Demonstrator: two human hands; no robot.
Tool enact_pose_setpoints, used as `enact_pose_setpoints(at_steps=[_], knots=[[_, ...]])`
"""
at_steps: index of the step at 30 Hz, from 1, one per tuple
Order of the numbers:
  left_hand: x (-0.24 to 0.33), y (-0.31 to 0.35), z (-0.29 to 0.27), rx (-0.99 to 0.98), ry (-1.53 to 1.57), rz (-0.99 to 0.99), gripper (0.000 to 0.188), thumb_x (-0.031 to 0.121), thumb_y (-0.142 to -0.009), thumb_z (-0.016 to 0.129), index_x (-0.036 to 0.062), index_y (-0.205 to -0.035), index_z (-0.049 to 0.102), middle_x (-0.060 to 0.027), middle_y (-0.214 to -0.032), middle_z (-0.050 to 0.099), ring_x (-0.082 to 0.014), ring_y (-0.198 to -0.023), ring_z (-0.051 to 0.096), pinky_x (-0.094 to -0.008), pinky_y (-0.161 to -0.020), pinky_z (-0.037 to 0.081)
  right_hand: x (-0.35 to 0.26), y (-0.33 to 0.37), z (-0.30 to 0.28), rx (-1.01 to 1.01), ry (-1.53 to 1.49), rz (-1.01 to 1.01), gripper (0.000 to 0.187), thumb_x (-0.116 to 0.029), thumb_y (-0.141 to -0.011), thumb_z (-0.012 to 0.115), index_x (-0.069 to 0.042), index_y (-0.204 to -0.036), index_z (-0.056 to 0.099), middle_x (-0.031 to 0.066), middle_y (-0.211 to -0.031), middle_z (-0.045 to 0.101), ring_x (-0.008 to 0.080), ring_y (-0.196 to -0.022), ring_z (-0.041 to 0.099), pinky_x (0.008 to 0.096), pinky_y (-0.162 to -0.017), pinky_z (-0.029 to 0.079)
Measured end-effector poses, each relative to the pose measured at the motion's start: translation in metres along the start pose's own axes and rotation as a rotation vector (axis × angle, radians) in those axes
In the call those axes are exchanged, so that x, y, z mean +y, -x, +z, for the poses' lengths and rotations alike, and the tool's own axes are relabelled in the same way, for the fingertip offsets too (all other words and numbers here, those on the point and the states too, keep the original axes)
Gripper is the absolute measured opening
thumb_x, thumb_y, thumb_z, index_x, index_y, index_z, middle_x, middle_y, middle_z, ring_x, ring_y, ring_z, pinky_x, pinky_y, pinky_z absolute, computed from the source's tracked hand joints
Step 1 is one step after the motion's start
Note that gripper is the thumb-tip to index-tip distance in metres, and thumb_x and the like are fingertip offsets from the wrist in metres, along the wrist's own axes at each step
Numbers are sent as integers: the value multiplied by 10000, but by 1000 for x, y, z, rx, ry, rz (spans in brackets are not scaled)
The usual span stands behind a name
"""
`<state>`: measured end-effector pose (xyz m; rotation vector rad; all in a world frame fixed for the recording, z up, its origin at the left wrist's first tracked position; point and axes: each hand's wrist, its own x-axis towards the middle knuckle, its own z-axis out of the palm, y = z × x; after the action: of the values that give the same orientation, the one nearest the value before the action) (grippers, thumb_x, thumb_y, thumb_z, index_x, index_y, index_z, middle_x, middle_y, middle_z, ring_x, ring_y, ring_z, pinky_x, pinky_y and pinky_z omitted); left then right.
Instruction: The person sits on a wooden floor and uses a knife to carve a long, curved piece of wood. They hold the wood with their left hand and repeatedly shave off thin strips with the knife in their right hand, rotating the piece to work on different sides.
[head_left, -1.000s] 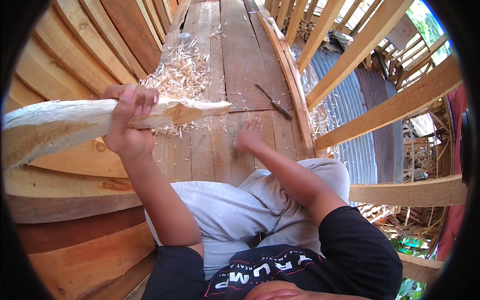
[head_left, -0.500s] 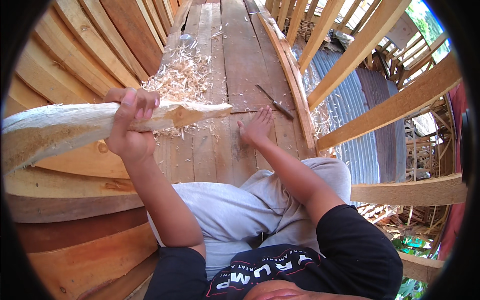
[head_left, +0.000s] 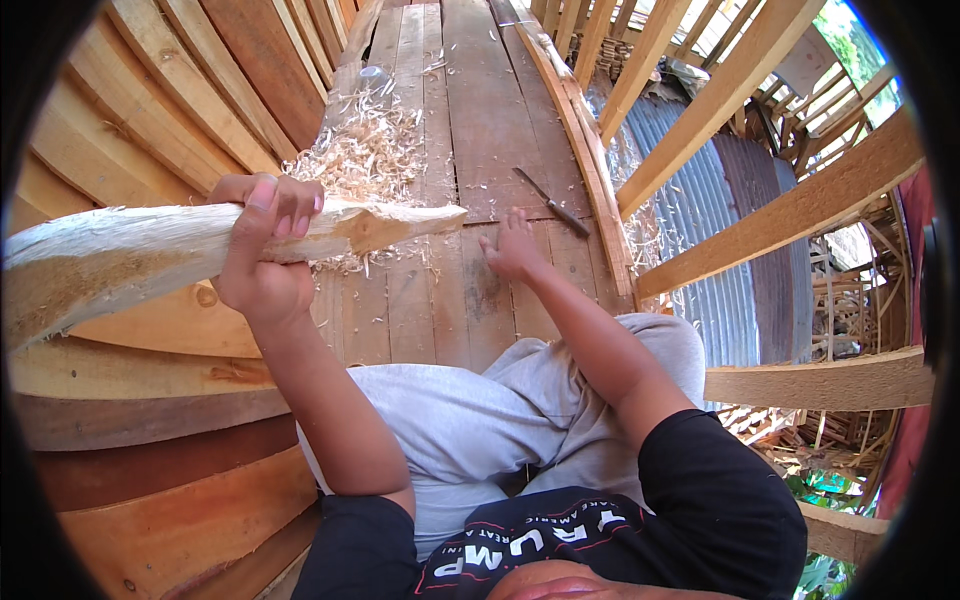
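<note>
A long pale piece of carved wood (head_left: 130, 250) comes in from the left edge and tapers to a narrow tip on the right. My left hand (head_left: 265, 245) is wrapped round it near the tapered end, thumb on top. Just beyond that tip, over the plank floor (head_left: 400, 320), is my right hand (head_left: 515, 248), its thumb apart and its fingers slightly bent, with nothing in it. A knife (head_left: 552, 202) with a dark handle and thin blade lies on the boards right beside my right hand's fingers, apart from them.
A heap of wood shavings (head_left: 370, 150) lies on the floor past my left hand, with a clear cup (head_left: 373, 78) at its far side. Board walling (head_left: 150, 130) rises on the left. Slatted wooden railing (head_left: 780, 230) runs along the right, with corrugated metal sheets (head_left: 705, 200) beyond it.
My right hand's fingers have drawn in from lying spread flat on the floor to a slight bend. My left hand keeps its hold on the wood.
</note>
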<state>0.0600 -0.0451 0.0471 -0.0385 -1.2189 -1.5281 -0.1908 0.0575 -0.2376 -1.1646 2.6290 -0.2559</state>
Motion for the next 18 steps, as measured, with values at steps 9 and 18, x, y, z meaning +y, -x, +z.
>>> enact_pose_setpoints(at_steps=[9,18], knots=[[2,1,-5,1,-7,-5,129,84,-848,544,65,-753,459,-14,-591,369,-136,-568,364,-337,-631,355,-8,-10,-5,-4,134,-176,770,-462,-946,421,85,-1448,217,260,-1540,150,343,-1459,52,481,-1169,-3],[4,0,-1,-69,-64,9,164,92,-860,498,78,-720,413,-12,-586,357,-129,-563,341,-333,-630,345,-3,-33,8,211,33,-202,695,-431,-944,438,-32,-1478,241,170,-1556,189,371,-1454,34,477,-1174,19]])
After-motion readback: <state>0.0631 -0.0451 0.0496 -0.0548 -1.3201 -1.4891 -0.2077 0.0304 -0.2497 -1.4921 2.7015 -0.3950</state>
